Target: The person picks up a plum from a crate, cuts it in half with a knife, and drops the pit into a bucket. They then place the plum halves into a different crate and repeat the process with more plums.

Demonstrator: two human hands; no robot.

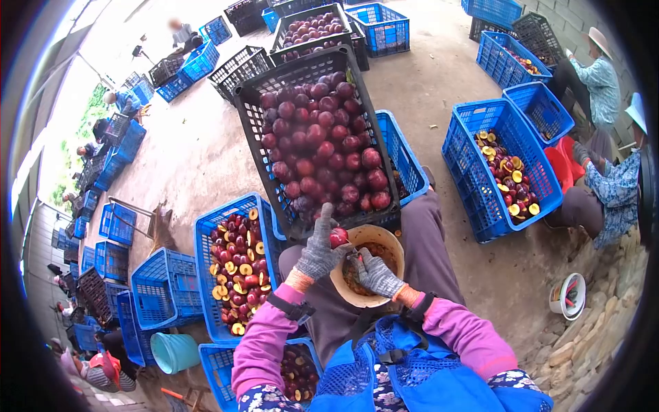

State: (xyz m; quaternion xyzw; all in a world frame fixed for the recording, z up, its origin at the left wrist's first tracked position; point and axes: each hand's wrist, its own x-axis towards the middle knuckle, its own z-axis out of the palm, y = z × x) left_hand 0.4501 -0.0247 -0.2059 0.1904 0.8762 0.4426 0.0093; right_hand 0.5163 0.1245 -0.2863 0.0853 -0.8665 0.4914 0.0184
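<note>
My left hand (318,253), in a grey knit glove, holds a dark red plum (338,237) over a tan bowl (391,242) on my lap. My right hand (377,275), also gloved, grips a small knife (355,259) whose blade points at the plum. The bowl holds brownish pits. Just beyond the bowl a tilted black crate (250,103) is full of whole red plums (321,147). To my left a blue crate (204,237) holds halved plums (237,271) with yellow cut faces.
Another blue crate (461,147) of halved plums stands at the right beside two seated people (604,185). Blue and black crates, some stacked, stand across the concrete floor. A teal bucket (173,351) sits low left, a small white bowl (568,296) on the stones right.
</note>
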